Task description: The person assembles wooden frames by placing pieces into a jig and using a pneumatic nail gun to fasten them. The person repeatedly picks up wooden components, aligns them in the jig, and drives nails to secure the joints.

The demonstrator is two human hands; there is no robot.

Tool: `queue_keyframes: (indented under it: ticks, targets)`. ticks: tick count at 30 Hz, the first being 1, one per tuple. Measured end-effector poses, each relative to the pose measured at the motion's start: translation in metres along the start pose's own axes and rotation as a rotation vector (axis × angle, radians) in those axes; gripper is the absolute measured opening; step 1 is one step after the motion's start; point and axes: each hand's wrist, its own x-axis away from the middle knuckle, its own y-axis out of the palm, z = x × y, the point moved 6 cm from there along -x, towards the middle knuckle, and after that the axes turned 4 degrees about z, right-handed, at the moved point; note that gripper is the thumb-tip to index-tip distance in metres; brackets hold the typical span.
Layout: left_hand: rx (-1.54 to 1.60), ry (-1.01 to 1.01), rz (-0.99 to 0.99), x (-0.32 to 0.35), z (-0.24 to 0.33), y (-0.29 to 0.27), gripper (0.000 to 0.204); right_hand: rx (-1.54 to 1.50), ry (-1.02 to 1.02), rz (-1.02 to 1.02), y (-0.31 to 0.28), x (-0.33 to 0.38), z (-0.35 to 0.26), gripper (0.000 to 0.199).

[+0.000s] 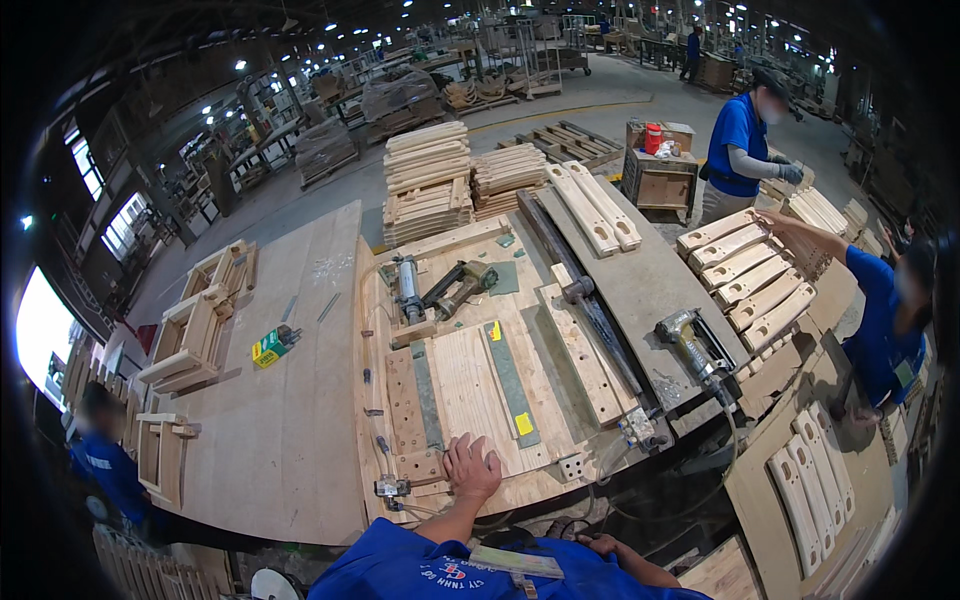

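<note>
My left hand [472,466] lies palm down with fingers spread at the near edge of a pale wooden board [458,385] set in a wooden jig. Just beyond its fingertips runs a green strip [427,395]; a second green strip [512,385] with yellow patches lies farther right. My right hand [600,545] is low in front of my body, by the table's near edge; its fingers are too small and dim to read. Beyond the board lie a nail gun [465,288] and a grey air cylinder [408,288]. A long metal clamp bar [600,320] borders the jig's right side.
Another nail gun [690,340] with a hose rests at right. Two wooden slats [595,208] lie farther back. Left are wooden frames [205,315] and a green-yellow box [268,350]. Slat stacks [428,180] stand behind. Co-workers in blue stand right [738,140] and left [105,470].
</note>
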Motion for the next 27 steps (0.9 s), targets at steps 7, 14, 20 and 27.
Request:
queue_keyframes:
  ticks: [7,14,20,27]
  targets:
    - [-0.004,0.004,0.004,-0.0027,0.0001,0.0016,0.048,0.013,-0.001,-0.005,-0.0035,-0.0034,-0.0015,0.057]
    - [-0.009,0.012,0.006,-0.0045,0.0020,0.0013,0.049,0.018,-0.005,-0.010,-0.0062,-0.0050,-0.0032,0.058]
    - [0.009,0.005,0.005,-0.0048,0.0016,0.0012,0.049,0.020,-0.009,-0.010,-0.0074,-0.0077,-0.0032,0.059]
    - [-0.002,-0.009,0.007,-0.0033,0.0015,0.0014,0.048,0.032,-0.012,-0.016,-0.0082,-0.0092,-0.0007,0.060]
